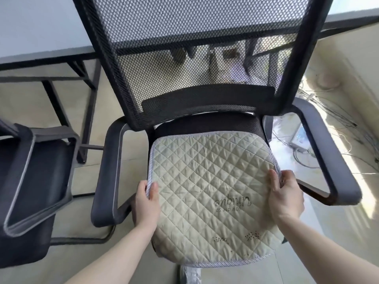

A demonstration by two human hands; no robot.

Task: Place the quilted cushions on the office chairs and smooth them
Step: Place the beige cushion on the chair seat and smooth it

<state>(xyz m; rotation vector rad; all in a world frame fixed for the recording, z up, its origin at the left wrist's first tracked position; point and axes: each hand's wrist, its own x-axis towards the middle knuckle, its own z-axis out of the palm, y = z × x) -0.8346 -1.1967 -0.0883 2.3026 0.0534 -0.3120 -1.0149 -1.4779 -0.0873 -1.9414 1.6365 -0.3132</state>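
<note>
Two hands, left (146,203) and right (285,196), pinch opposite edges of the cushion (209,193), lying on the chair (205,126) seat, apparently to square it before smoothing.

Both bare forearms reach forward from the lower corners of the view, angled inward. The left hand (145,203) is closed in a pinch on the left edge of the quilted cushion (207,187), thumb on top, fingers (141,191) curled beneath. The right hand (286,198) grips the cushion's right edge likewise, thumb lying on the upper face, its fingers wrapped around the border.
</note>
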